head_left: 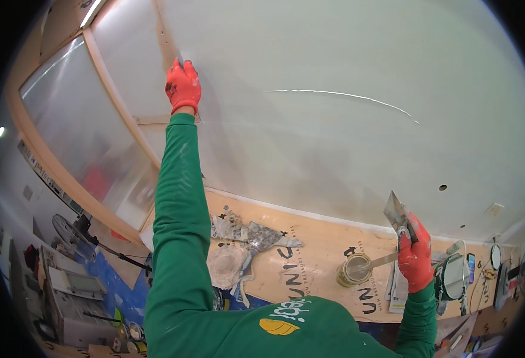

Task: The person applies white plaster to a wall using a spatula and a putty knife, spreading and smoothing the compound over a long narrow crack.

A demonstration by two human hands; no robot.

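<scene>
My left hand (183,88), in a red glove with dark smudges, reaches far up against the pale wall panel (334,53). Its fingers point upward, slightly apart, beside a brown vertical strip (166,39); I see nothing held in it. Lower right, my right hand (416,253), also red-gloved, is closed around a putty knife (395,209) with its broad metal blade tilted up. An open can (354,270) stands left of that hand. A flat stick (383,261) runs from the can toward the glove; whether the glove touches it I cannot tell.
A printed, board-covered worktop (316,241) runs along the wall's base. On it lie crumpled rags (262,237) and a bucket (451,277). A wood-framed translucent panel (83,119) stands left, near a fan (71,235). A thin white line (346,93) crosses the wall.
</scene>
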